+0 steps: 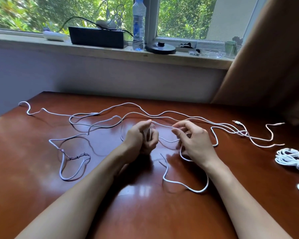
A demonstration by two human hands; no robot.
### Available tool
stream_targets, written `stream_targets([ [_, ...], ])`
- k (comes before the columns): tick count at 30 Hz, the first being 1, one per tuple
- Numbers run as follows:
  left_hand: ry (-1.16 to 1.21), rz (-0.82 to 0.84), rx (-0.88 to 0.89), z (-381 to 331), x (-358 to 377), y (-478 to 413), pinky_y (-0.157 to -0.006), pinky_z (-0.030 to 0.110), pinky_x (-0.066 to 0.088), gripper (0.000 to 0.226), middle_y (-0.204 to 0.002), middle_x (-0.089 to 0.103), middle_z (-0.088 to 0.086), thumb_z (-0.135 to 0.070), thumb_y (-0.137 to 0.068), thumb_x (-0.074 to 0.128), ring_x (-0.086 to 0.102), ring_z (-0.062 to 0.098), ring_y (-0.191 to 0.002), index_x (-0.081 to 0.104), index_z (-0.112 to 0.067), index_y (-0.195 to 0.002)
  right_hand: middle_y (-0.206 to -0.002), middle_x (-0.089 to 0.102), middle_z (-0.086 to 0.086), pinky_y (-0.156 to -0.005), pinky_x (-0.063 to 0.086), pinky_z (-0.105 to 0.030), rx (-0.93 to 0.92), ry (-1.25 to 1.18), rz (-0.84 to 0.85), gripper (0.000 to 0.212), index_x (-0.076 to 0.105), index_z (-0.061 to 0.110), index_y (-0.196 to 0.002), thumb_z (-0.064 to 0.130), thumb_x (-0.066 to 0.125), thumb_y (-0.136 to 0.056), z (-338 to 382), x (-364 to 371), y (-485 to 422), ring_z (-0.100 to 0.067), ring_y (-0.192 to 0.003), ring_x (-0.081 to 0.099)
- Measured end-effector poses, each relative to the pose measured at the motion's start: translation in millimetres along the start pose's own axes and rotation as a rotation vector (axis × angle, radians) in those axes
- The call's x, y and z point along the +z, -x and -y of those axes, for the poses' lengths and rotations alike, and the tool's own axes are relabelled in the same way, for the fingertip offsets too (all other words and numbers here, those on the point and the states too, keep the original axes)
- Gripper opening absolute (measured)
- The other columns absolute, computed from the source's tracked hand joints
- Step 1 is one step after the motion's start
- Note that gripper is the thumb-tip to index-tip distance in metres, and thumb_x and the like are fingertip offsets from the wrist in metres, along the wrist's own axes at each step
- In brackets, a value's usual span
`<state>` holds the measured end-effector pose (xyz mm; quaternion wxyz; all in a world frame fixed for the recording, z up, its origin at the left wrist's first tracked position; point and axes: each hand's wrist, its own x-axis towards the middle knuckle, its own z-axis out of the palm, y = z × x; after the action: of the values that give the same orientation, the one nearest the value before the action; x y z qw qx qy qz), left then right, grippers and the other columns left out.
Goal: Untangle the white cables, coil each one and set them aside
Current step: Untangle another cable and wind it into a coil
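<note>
White cable (148, 132) (looped) fills left hand (139, 139).

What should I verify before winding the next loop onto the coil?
1. Grip of left hand on started coil: ok.
2. Pinch of right hand on feeding strand: ok.
3. Path of loose cables free of crossings: not ok, several cross on the right.
4. Whether the twisted bare wires belong to the feeding strand: cannot tell.
5. Space for finished coils at the far right, apart from both hands: ok.
</note>
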<state>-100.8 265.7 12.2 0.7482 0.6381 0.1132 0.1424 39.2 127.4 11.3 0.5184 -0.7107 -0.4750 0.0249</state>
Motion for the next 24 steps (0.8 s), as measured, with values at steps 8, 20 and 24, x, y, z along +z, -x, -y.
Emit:
stream_targets([
  [8,0.453,-0.017,0.055,-1,-7,-4,-0.051,0.029,-0.005,0.067,-0.042,0.015,-0.004,-0.045,-0.101,0.023,0.005,0.01,-0.043,0.043,-0.014,-0.045,-0.068,0.064,0.007,-0.069,0.046,-0.031,-0.02,0.192,0.105,0.007,0.071,0.028,-0.093,0.035,0.069,-0.094,-12,-2,-1,-0.01,-0.066,0.056],
  [20,1.019,-0.137,0.149,-11,-18,4,-0.041,0.026,0.016,0.057,-0.047,0.021,-0.003,-0.048,-0.103,0.026,0.008,0.014,-0.045,0.041,-0.017,-0.057,-0.056,0.062,0.003,-0.055,0.045,-0.026,0.049,0.089,0.268,0.009,0.066,0.03,-0.104,0.032,0.069,-0.096,-7,1,2,-0.011,-0.043,0.053],
  [24,1.118,-0.125,0.195,-13,-21,4,-0.043,0.026,0.023,0.046,-0.056,0.022,-0.003,-0.039,-0.103,0.031,0.021,0.014,-0.042,0.046,-0.015,-0.067,-0.063,0.064,0.009,-0.065,0.049,-0.03,-0.007,0.152,0.261,0.008,0.071,0.039,-0.095,0.034,0.074,-0.09,-8,-1,1,-0.006,-0.055,0.054],
])
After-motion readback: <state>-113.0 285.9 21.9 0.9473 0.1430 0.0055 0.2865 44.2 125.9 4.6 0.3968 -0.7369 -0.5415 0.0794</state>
